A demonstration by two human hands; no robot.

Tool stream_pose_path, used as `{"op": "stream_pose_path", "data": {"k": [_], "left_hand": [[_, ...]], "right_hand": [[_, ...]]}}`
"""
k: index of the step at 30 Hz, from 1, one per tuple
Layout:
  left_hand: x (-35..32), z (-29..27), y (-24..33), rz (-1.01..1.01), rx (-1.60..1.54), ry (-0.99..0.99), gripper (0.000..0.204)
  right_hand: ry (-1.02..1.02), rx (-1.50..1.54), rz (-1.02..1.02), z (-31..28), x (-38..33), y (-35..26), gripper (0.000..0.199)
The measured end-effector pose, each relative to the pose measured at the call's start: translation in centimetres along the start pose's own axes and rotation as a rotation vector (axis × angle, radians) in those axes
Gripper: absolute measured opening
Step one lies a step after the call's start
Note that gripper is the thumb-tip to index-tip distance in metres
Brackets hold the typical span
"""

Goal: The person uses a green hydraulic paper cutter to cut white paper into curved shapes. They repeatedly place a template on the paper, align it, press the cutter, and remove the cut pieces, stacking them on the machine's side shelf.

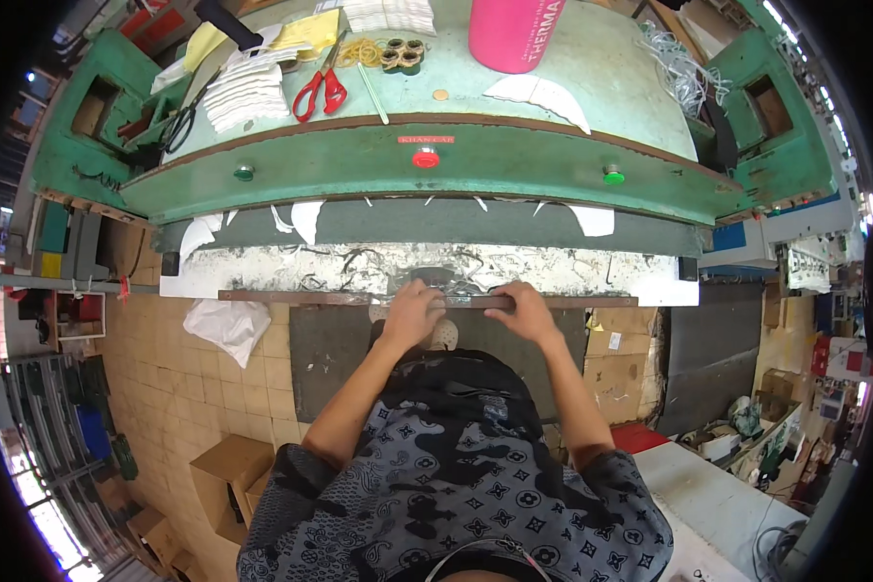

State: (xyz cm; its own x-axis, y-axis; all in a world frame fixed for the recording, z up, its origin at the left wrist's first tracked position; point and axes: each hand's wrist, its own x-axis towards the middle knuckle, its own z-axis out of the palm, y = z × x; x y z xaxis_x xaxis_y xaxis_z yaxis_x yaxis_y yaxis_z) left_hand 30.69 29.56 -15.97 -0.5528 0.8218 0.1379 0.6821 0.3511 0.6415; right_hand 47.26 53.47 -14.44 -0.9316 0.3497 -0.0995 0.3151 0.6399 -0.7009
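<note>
My left hand (413, 314) and my right hand (524, 312) are at the front edge of a green machine. The fingers of both curl over a long brown bar (310, 299) that runs along the front of a worn white board (291, 264). A dark grey patch (435, 279) lies on the board just beyond my left fingers. Between the hands is a short dark, shiny piece, whose kind I cannot make out. White scraps (307, 221) lie on the dark strip behind the board, with another white scrap (592, 222) farther right.
Above the board runs a green beam (320, 167) with a red button (425, 158) and a green button (613, 176). On the machine top are red-handled scissors (320, 95), a pink bottle (514, 34), stacked white pieces (247, 95) and tangled clear strips (684, 73). A white bag (227, 328) lies left.
</note>
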Motion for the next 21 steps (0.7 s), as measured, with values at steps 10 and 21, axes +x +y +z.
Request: {"op": "stream_pose_path", "data": {"k": [10, 21], "left_hand": [[-0.9, -1.6, -0.4, -0.127, 0.0, -0.011, 0.034], [-0.5, -1.2, -1.3, -0.079, 0.049, 0.028, 0.034]], "right_hand": [[0.187, -0.265, -0.025, 3.6, -1.2, -0.9, 0.047], [0.227, -0.24, -0.123, 3.6, -0.3, 0.8, 0.031]]}}
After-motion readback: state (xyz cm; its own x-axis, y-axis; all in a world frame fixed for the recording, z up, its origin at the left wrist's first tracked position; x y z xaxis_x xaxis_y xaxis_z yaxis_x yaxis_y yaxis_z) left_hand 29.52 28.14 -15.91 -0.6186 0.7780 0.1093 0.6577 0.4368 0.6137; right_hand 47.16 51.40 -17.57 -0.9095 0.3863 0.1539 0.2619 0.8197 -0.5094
